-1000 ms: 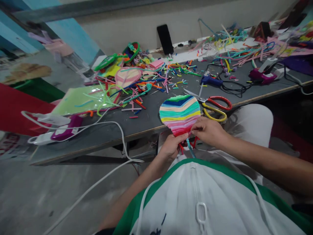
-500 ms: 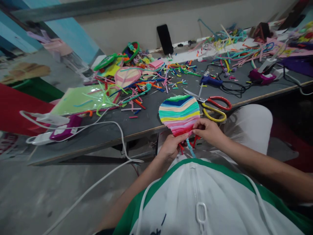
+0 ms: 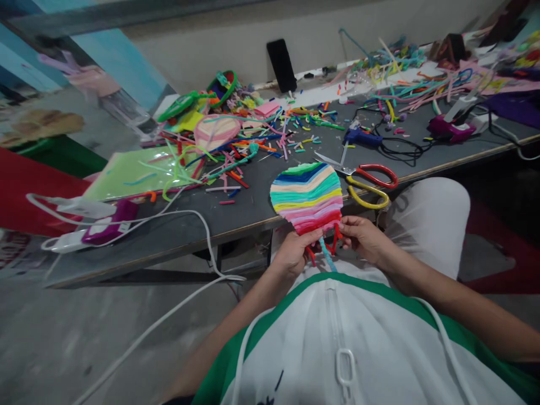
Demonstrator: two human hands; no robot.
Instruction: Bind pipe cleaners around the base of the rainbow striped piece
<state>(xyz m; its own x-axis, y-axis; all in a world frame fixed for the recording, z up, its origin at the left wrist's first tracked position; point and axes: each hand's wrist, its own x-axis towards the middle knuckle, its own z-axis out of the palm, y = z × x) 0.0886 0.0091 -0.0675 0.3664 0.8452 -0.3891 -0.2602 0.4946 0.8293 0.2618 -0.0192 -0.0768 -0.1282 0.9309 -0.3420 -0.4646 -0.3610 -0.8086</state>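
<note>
A rounded piece of striped pipe cleaners (image 3: 310, 194) is held above my lap at the table's front edge, its stripes running from green to red. A light blue twisted stem (image 3: 326, 254) hangs from its underside. My left hand (image 3: 293, 252) is closed on its lower edge, thumb on top. At the lower right corner, my right hand (image 3: 363, 238) pinches a red pipe cleaner end (image 3: 337, 231). Scissors (image 3: 346, 170) with one red and one yellow handle lie spread beside the striped piece, their handles overhanging the edge.
A blue glue gun (image 3: 363, 137) with a black cord lies behind the scissors. Cut pipe cleaner pieces and a heart-shaped piece (image 3: 217, 133) cover the back. A phone (image 3: 282, 65) leans on the wall. At left are a purple power strip (image 3: 110, 224) and a trailing white cable (image 3: 206, 228).
My right hand has moved slightly down and right, from the striped piece's lower edge to the red end at its corner. My left hand keeps its hold.
</note>
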